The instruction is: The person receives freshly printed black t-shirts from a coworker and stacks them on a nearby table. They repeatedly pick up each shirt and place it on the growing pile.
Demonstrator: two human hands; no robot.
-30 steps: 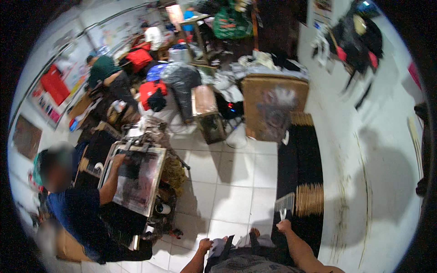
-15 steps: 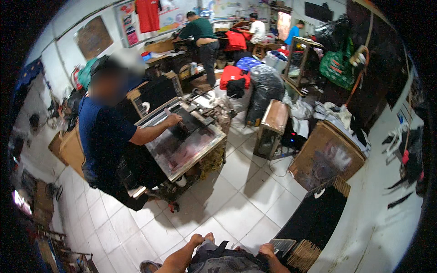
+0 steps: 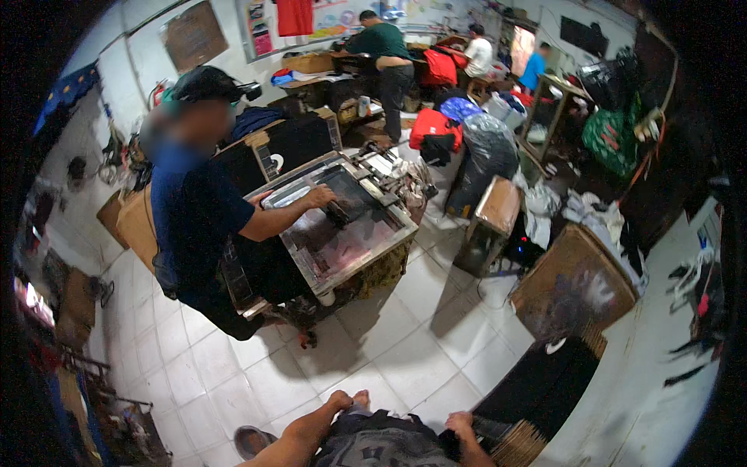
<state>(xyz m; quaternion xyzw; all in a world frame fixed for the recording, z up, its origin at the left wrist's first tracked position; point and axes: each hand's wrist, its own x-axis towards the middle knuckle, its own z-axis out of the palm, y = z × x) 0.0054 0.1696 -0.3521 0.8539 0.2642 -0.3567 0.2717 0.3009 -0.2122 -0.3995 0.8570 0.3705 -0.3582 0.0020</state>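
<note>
Fingers of both hands are bent, and neither hand shows a thing plainly in its grip.

From the left, a person in a navy shirt point(image 3: 191, 210) stands at a wide flat frame point(image 3: 366, 261), with 1 outstretched hand point(image 3: 318, 196) over it. That frame is well apart from the wearer's own 2 hands.

Next comes the left hand point(image 3: 340, 400), low in the view, just beside a bare foot point(image 3: 362, 398). It is balled into a loose fist, and nothing pokes out of it. Between the 2 hands is the wearer's grey shirt point(image 3: 381, 447).

Right of that is the right hand point(image 3: 460, 424), its fingers curled; it is too small and dim to tell whether they grasp anything.

Just to the right of those fingers lies the black pile point(image 3: 537, 385), on the floor point(image 3: 405, 354) near the white wall point(image 3: 661, 311). Its long axis slants away, up and to the right, toward a brown box point(image 3: 572, 272). Ridged brown edges point(image 3: 520, 445) show at its near end. Of the 2 hands, the right is clearly nearer; whether it touches the pile, I cannot tell. The left is across the lap from it.
</note>
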